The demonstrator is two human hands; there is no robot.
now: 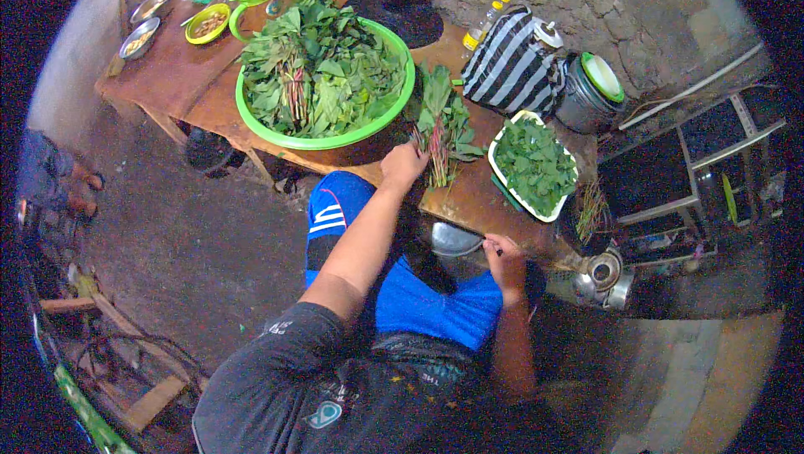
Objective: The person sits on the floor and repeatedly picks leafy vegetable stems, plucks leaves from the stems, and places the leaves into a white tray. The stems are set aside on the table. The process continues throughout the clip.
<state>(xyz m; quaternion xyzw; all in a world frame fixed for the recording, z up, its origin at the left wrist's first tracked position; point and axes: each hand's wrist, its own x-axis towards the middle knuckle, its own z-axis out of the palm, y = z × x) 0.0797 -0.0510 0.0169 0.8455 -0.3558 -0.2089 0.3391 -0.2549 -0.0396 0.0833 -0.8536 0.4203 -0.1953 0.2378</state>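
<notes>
My left hand point(404, 165) is at the table's front edge, its fingers at the stem side of a bunch of leafy greens point(443, 127) with reddish stems; whether it grips any stems is unclear. My right hand point(505, 259) is closed on a dark handle, likely a knife's, by the table's front edge; the blade is hard to make out. Left of the bunch stands a large green basin point(320, 142) heaped with leafy greens point(352, 77), one bundle showing red stems. To the right, a white basket point(497, 168) holds plucked green leaves point(537, 162).
A striped bag point(515, 67), bottles point(483, 27) and a dark bucket point(581, 102) stand at the back right. Small bowls point(208, 23) sit at the table's left. A metal lid or bowl point(455, 240) lies below the edge. Another person's feet point(85, 190) are at far left.
</notes>
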